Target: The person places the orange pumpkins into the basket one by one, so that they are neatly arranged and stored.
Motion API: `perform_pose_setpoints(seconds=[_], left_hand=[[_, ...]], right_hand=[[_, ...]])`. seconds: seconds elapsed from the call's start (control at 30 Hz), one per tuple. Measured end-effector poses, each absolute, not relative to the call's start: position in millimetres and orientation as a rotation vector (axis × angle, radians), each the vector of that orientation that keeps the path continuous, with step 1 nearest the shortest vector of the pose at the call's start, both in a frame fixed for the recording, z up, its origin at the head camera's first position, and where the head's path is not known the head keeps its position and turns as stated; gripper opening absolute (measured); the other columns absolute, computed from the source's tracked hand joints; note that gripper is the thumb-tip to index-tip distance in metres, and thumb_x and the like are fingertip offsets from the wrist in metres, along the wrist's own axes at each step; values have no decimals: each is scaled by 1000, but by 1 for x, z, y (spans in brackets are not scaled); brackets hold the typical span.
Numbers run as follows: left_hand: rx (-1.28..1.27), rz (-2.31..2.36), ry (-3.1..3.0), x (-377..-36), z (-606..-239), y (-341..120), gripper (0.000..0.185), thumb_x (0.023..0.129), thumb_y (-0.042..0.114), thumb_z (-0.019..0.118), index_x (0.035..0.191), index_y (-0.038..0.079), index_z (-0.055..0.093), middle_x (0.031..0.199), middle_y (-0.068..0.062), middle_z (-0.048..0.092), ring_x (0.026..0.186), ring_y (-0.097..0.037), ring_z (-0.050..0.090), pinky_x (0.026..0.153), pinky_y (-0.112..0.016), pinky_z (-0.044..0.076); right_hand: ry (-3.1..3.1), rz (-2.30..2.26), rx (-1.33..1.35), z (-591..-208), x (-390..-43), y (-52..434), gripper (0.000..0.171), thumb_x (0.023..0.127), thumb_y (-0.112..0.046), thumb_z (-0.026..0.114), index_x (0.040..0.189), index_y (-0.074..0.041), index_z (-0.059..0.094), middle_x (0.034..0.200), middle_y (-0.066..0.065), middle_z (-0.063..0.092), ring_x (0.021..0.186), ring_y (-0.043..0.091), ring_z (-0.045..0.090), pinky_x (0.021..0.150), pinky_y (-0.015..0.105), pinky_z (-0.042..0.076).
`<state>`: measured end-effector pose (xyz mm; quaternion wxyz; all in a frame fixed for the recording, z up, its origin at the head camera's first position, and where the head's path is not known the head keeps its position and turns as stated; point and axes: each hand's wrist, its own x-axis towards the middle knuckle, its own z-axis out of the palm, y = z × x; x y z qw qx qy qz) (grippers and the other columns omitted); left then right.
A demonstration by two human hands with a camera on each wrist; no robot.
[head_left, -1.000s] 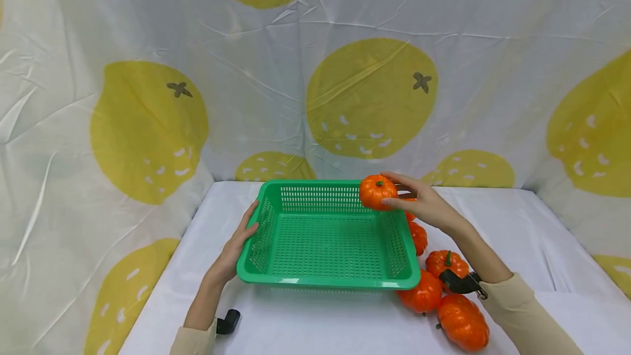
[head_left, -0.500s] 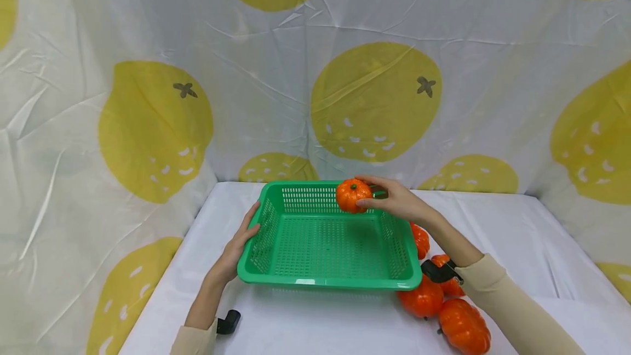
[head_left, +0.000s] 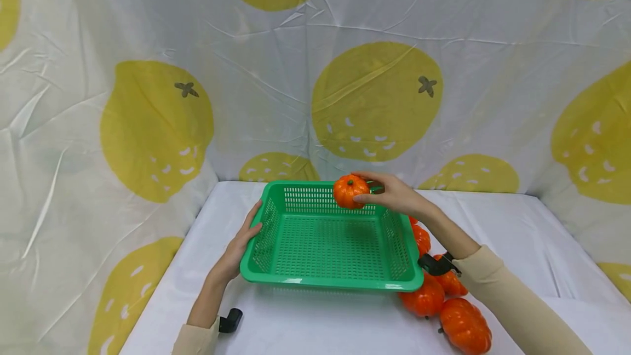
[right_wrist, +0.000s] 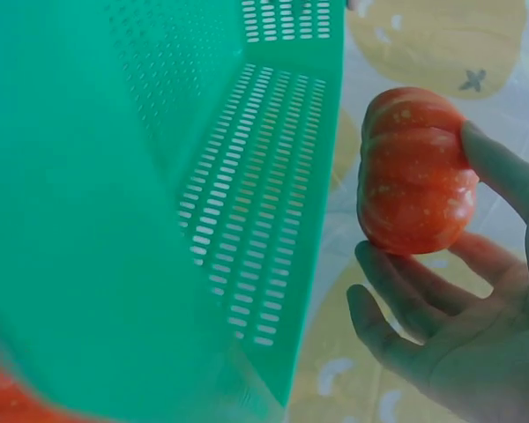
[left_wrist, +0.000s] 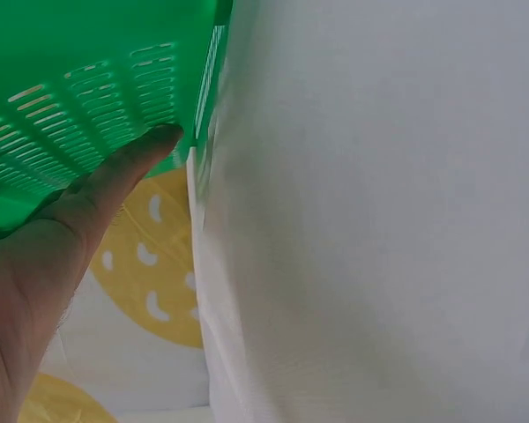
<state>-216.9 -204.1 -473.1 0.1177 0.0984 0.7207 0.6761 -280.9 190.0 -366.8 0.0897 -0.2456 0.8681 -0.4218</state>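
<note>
Small ribbed orange toy pumpkin (head_left: 350,191) pinched between thumb and fingers of right hand (head_left: 391,195), hovering over far right corner of green slotted plastic basket (head_left: 329,281). Probably light, stiff, slightly slick; best gripped round the ribs. Left hand (head_left: 237,248) resting flat against basket's side.

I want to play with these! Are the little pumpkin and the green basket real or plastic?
The little pumpkin in the right hand looks like a toy, probably plastic or foam: even orange, faintly shiny ribs. The green basket looks like glossy moulded plastic, with neat rows of slots.
</note>
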Motion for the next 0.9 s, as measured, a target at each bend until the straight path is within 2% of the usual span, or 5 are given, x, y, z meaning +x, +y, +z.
perform_pose_setpoints(seconds=[0.2, 0.57, 0.9], left_hand=[[301, 1983, 2114, -219, -475, -204, 60, 112, 39, 32, 166, 41, 5, 176, 1, -6, 161, -32, -6, 123, -63, 7], [256, 1986, 2123, -219, -475, -204, 61, 112, 39, 33, 166, 41, 6, 176, 1, -5, 161, -32, -2, 123, -61, 11], [251, 1991, 2110, -218, -475, -204, 61, 112, 39, 33, 166, 41, 7, 176, 0, -4, 161, -32, -1, 124, -60, 9]], right_hand=[[2579, -1246, -738, -364, -285, 177, 69, 96, -34, 75, 157, -17, 47, 145, 15, 61, 127, 35, 63, 98, 45, 54], [2502, -1306, -892, -373, -296, 135, 66, 95, -19, 76, 154, -8, 49, 146, 20, 60, 127, 38, 64, 101, 47, 55], [2373, -1319, -828, -388, -301, 95, 70, 97, -20, 74, 157, -4, 43, 151, 21, 55, 132, 37, 60, 100, 42, 55]])
